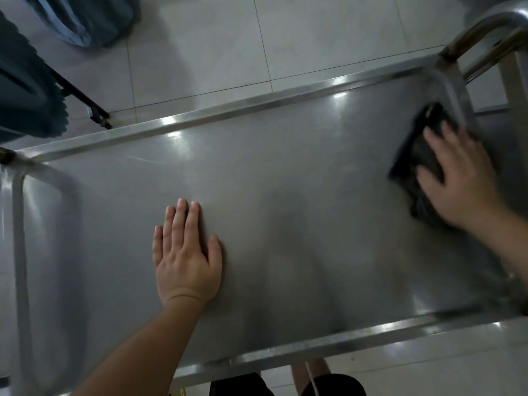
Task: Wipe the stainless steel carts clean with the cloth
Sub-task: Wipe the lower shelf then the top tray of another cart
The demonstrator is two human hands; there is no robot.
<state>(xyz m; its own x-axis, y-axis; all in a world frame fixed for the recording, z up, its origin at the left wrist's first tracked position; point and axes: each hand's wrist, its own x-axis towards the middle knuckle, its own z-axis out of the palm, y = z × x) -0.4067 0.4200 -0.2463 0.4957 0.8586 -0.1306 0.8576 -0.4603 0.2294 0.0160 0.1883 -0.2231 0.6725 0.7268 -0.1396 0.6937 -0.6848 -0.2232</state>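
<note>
A stainless steel cart (285,172) fills the view, its flat top shelf ringed by a raised rim. My left hand (185,255) lies flat on the shelf left of centre, fingers together and holding nothing. My right hand (460,178) presses a dark cloth (420,155) onto the shelf at the far right end, close to the rim; the hand and cloth are blurred. Part of the cloth is hidden under my palm.
A curved steel handle (485,32) rises at the cart's right end, and another rail (20,224) bends around the left end. Dark blue fabric (25,90) on a black frame hangs at the upper left above the pale tiled floor (314,38). My legs show below the near rim.
</note>
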